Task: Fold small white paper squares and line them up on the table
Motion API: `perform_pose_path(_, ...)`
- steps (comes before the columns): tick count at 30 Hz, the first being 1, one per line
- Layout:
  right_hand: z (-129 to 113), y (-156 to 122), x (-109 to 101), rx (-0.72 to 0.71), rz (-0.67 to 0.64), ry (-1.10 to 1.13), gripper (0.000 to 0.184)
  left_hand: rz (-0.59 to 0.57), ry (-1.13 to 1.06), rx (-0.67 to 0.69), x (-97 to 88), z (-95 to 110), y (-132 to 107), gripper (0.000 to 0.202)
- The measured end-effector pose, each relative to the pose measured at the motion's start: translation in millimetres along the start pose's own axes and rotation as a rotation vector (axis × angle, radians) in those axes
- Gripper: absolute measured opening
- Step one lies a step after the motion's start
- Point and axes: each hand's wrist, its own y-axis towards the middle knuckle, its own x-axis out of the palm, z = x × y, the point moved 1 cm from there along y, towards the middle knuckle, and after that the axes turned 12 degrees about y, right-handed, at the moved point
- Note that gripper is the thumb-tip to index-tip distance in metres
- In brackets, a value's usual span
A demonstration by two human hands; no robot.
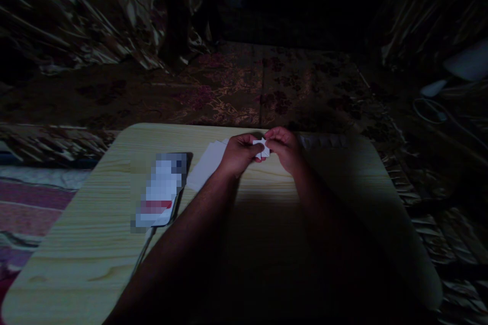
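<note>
A small folded piece of white paper point(266, 152) with creased, pointed edges is pinched between my two hands near the far side of the table. My left hand point(240, 153) grips its left part, thumb on top. My right hand point(285, 146) holds its right part between thumb and fingers, with other fingers curled above. Beside and partly behind my left hand lie white paper sheets point(206, 166), fanned a little on the table. Part of the sheets is hidden by my left forearm.
On the light wooden table point(95, 223), a phone point(162, 188) with a blurred, lit screen lies to the left, a cable at its lower end. Small pale pieces point(324, 141) sit in a row at the far right. A lamp point(467, 63) stands beyond the right edge.
</note>
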Motion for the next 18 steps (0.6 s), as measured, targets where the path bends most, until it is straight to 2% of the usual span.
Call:
perform_pose_path(13,0.7,0.9,0.7,-0.037,0.033,-0.001,0.023,0.047,0.03,0.037,1.1,-4.1,2.7,0.022)
perform_pose_path(18,2.8,2.2,-0.5,-0.05,0.039,-0.014,0.023,0.012,0.016,0.061,0.0,-5.9,3.1,0.023)
